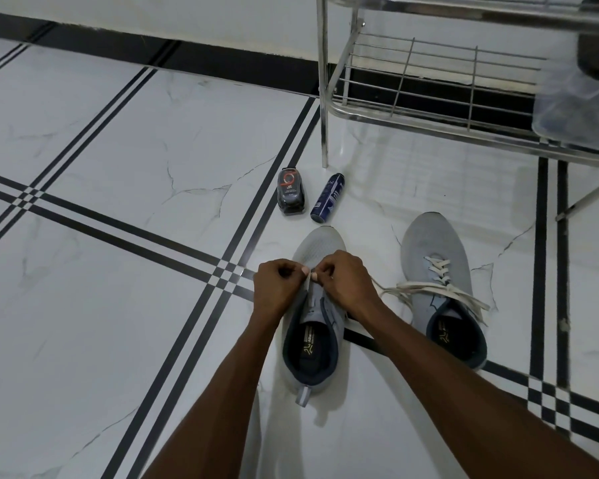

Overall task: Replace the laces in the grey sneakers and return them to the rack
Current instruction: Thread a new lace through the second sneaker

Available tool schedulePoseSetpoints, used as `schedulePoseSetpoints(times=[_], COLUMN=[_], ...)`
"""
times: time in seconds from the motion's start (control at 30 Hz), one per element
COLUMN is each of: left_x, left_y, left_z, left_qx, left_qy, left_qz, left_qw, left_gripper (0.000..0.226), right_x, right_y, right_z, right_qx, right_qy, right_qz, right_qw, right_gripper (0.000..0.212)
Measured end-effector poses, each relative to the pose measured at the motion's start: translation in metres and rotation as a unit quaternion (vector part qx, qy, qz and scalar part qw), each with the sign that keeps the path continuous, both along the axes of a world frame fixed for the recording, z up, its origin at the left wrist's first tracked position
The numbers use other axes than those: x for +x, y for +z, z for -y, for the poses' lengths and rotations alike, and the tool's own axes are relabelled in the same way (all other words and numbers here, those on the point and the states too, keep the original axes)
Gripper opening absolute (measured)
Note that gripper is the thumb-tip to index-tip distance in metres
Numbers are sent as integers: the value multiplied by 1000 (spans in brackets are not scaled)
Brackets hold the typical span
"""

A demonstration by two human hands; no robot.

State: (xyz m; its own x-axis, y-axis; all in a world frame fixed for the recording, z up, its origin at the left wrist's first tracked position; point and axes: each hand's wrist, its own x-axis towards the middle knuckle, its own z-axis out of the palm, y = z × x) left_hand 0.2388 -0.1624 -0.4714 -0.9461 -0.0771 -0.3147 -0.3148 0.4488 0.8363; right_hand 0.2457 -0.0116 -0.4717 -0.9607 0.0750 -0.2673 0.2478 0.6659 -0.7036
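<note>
Grey mesh sneaker (320, 250), flat cream lace (307, 283) between pinching fingers (305, 270).

two sneakers side by side on floor (118, 167): left sneaker (317, 326), right sneaker (440, 281); polish box (290, 192) and spray can (327, 198) beyond them; rack (429, 108) behind.

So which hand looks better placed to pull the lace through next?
Probably the right hand: its fingertips pinch the lace at the eyelets of the near sneaker, and the slack trails off to its side. The left hand pinches beside it.
</note>
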Motion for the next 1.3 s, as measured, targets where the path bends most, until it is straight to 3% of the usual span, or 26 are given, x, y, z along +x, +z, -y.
schedulePoseSetpoints(times=[0.13, 0.23, 0.3, 0.4, 0.47, 0.53, 0.6, 0.7, 0.8, 0.87, 0.9, 0.97, 1.03, 1.07, 1.13, 1.2, 1.3], left_x=[1, 4, -2, -13, -12, -6, 1, 2, 2, 0, -2, -13, -19, -17, -12, -2, 10], left_y=[10, 8, 11, 24, 29, 31, 23, 1, 1, 15, 21, 29, 31, 30, 26, 22, 7], left_z=[-16, -12, 7, 50, 66, 61, 44, 21, 7, 7, 13, 39, 70, 76, 70, 49, 18], left_qx=[-110, -113, -50, 6, -25, -86, -148, -243, -271, -312, -329, -331, -320, -328, -330, -286, -274], left_qy=[-68, -62, 65, 320, 369, 285, 98, -111, -145, -133, -94, 86, 257, 283, 233, 88, -131], left_qz=[-26, -15, 21, 26, -19, -113, -179, -178, -149, -160, -154, -114, -60, -46, -79, -142, -166], left_qw=[991, 992, 996, 947, 929, 948, 968, 947, 940, 927, 927, 933, 910, 900, 911, 944, 938], left_gripper=[10, 10, 11, 19, 18, 23, 34, 29, 11, 11, 14, 19, 24, 27, 36, 44, 26], right_x=[0, 2, 2, 0, -1, -2, -4, -8, -8, -5, -5, -6, -6, -5, -5, -6, -9], right_y=[2, 3, 2, 0, 1, 1, 3, 7, 7, 6, 7, 8, 9, 9, 8, 8, 12], right_z=[-1, -3, -5, -8, -7, -6, -6, -8, -9, -10, -11, -13, -13, -12, -9, -8, -7], right_qx=[14, 15, 14, 13, 20, 35, 37, 33, 23, 23, 19, 9, 22, 33, 43, 36, 31], right_qy=[10, 23, 29, 40, 50, 65, 76, 76, 79, 82, 81, 75, 81, 88, 97, 98, 112], right_qz=[7, 11, 11, 6, 11, 10, 10, 20, 24, 25, 27, 36, 42, 42, 42, 46, 51], right_qw=[1000, 1000, 999, 999, 998, 997, 996, 996, 996, 996, 996, 996, 996, 995, 994, 994, 992], right_gripper=[11, 17, 22, 23, 23, 22, 22, 20, 20, 21, 21, 22, 24, 24, 23, 18, 8])
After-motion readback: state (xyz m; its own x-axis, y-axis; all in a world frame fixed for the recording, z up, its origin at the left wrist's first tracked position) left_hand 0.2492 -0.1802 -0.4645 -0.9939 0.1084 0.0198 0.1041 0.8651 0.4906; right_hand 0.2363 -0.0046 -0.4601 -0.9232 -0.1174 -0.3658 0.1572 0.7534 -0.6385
